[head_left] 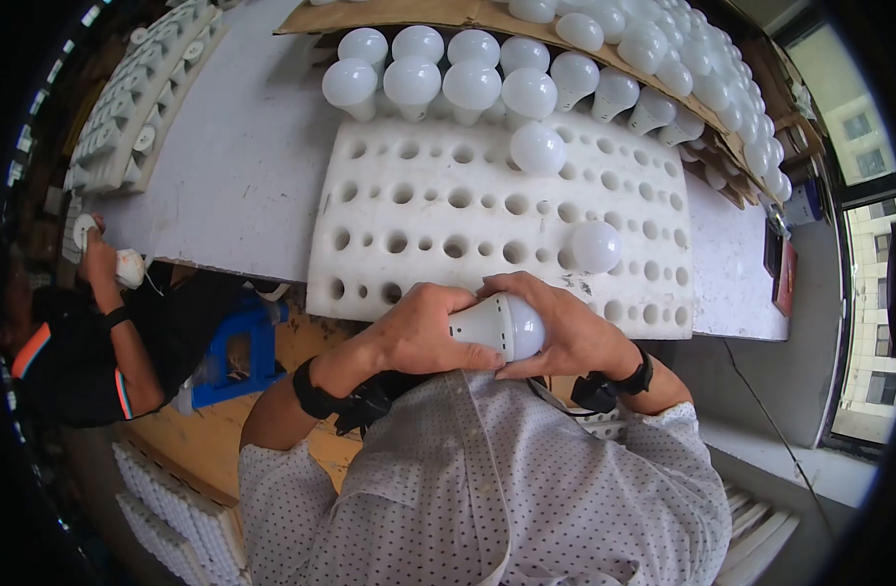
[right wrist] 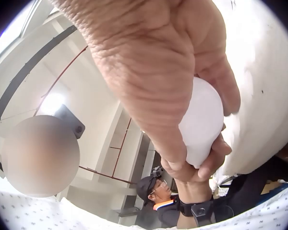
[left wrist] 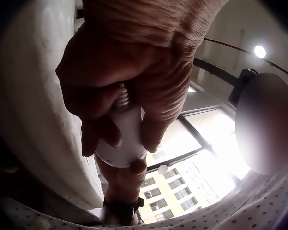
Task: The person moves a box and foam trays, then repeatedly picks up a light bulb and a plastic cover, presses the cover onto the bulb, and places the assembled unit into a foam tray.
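Note:
A white LED light bulb [head_left: 485, 328] lies sideways between the two hands, just in front of the shirt. My left hand [head_left: 416, 330] grips its narrow base end, and the metal screw cap [left wrist: 123, 98] shows between the fingers in the left wrist view. Around the round dome [right wrist: 205, 108] curl the fingers and thumb of my right hand [head_left: 571, 330]. Beyond the hands is a white foam board [head_left: 428, 219] with rows of large and small holes. Two bulbs stand apart on it, one near bulb [head_left: 596, 246] and one farther bulb [head_left: 538, 149].
Rows of bulbs [head_left: 412, 81] stand at the board's far edge. Behind them, cardboard [head_left: 399, 16] bears many more bulbs [head_left: 643, 46]. Foam racks of white parts [head_left: 140, 98] sit far left. Another person [head_left: 101, 278] works at left by a blue stool [head_left: 235, 352]. A window [head_left: 868, 303] is at right.

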`<state>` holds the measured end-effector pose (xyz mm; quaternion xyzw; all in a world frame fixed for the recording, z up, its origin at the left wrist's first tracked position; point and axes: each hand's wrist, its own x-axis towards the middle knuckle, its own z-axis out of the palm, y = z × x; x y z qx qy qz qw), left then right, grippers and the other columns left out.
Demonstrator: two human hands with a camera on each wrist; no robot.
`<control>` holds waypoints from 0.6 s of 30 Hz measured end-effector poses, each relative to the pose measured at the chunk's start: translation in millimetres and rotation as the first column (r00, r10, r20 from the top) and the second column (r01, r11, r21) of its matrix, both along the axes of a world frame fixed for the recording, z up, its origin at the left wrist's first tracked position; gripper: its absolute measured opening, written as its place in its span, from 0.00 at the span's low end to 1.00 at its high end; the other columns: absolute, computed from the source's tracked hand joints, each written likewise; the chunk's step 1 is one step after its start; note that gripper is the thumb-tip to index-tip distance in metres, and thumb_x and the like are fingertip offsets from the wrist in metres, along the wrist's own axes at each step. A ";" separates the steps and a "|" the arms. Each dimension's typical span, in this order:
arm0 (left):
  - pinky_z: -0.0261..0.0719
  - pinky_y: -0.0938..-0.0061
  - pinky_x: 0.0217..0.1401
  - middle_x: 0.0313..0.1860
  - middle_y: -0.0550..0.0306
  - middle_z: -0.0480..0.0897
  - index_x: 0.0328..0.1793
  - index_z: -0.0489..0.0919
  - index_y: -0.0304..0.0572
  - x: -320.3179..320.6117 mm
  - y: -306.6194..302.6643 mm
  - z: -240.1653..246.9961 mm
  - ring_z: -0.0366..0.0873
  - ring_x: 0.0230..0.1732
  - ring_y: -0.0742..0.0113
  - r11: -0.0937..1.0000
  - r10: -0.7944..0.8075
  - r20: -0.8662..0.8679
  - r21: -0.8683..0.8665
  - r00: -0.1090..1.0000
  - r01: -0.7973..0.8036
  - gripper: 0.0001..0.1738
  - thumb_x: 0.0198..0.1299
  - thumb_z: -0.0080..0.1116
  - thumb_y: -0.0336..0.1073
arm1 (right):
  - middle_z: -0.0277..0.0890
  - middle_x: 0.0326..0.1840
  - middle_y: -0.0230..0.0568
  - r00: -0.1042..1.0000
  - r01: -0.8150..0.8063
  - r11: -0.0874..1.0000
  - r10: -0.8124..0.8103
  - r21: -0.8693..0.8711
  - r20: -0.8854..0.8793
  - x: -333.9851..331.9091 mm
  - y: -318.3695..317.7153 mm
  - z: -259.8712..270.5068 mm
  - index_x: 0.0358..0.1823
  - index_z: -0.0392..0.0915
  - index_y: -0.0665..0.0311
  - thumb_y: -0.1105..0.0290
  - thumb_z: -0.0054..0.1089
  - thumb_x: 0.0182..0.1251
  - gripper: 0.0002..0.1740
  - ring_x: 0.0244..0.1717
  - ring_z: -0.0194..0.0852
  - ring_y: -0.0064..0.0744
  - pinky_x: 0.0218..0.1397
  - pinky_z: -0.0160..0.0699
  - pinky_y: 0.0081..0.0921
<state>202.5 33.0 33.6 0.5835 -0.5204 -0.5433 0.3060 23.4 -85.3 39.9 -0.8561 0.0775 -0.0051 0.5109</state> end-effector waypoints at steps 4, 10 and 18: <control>0.75 0.73 0.39 0.31 0.47 0.81 0.39 0.77 0.27 -4.4 0.0 -5.6 0.79 0.36 0.66 0.998 -0.011 -0.017 -0.062 1.000 0.010 0.30 0.40 0.72 0.49 | 0.65 0.52 0.49 0.946 0.135 0.988 -0.105 -0.078 0.305 7.4 13.5 -6.5 0.56 0.63 0.65 0.68 0.72 0.37 0.40 0.49 0.70 0.47 0.50 0.72 0.35; 0.76 0.74 0.38 0.29 0.45 0.81 0.35 0.78 0.26 -10.6 -3.6 5.1 0.79 0.34 0.65 0.994 -0.064 -0.003 -0.085 0.998 0.064 0.30 0.40 0.71 0.50 | 0.68 0.46 0.46 0.850 0.205 0.978 -0.160 -0.036 0.502 -1.8 20.8 -21.8 0.46 0.71 0.66 0.75 0.68 0.33 0.30 0.45 0.71 0.40 0.46 0.73 0.30; 0.76 0.72 0.34 0.26 0.47 0.80 0.35 0.77 0.25 -12.5 -11.9 -3.2 0.79 0.28 0.64 0.992 -0.031 -0.034 -0.122 0.999 0.027 0.28 0.45 0.68 0.50 | 0.67 0.47 0.45 0.865 0.287 0.957 -0.277 0.040 0.419 -4.9 10.5 -19.8 0.49 0.65 0.62 0.72 0.71 0.35 0.34 0.47 0.70 0.37 0.49 0.71 0.30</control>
